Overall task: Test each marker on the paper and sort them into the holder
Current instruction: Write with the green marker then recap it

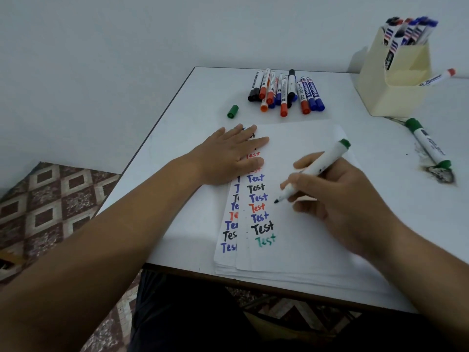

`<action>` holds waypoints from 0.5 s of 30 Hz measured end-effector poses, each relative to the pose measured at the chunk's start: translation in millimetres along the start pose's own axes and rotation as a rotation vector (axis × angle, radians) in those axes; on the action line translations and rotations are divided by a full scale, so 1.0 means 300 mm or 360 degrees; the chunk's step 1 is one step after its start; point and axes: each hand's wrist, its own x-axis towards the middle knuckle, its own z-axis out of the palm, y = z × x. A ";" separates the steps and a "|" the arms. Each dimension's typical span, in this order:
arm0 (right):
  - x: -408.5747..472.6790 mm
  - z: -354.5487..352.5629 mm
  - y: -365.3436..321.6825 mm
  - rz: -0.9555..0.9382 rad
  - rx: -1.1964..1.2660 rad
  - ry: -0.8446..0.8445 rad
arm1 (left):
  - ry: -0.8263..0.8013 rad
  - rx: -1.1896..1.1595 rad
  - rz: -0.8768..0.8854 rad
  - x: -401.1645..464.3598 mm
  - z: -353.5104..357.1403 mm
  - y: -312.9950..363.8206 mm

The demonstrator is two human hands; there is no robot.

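Paper (299, 224) lies in a stack on the white desk (193, 118) in front of me, its top sheet carrying a column of the word "Test" in blue, black, red and, at the bottom, green. My left hand (228, 156) rests flat on the upper part of the sheet, fingers straight and spread, pinning it down. My right hand (337, 196) grips an uncapped green marker (314, 170) in a writing hold, fingers curled round the barrel; the tip sits just to the right of the column, and I cannot tell whether it touches the paper.

The green cap (232, 111) lies by itself beyond the paper, near a pile of markers (286, 91) at the far edge of the desk. The cream holder (396, 80) stands at the far right with several markers upright in it. A red-capped marker (437, 78) lies just behind it, and a second green marker (429, 144) lies in front, beside a dark smudge.

I judge the green test word already written, so this marker looks tested. The next move calls for reaching to the cap, pressing it back on, then carrying the marker across to the holder, before taking another from the pile.
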 end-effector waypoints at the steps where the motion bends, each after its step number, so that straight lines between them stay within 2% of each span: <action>1: 0.025 -0.016 -0.013 0.0036 0.0105 0.0014 | 0.0008 -0.0007 -0.0002 0.002 0.001 -0.001; 6: 0.170 -0.098 -0.048 -0.0173 0.0193 0.0058 | 0.0028 -0.0044 -0.0037 0.009 0.001 0.003; 11: 0.250 -0.150 -0.011 -0.0086 0.0520 0.0151 | 0.0072 -0.0304 -0.0108 0.009 -0.024 0.002; 13: 0.253 -0.157 -0.003 -0.0094 0.0500 0.0154 | 0.0201 -0.0613 -0.0194 0.011 -0.036 -0.003; 15: 0.250 -0.160 0.000 -0.0115 0.0468 0.0162 | 0.0484 -0.0803 -0.0340 0.028 -0.048 -0.017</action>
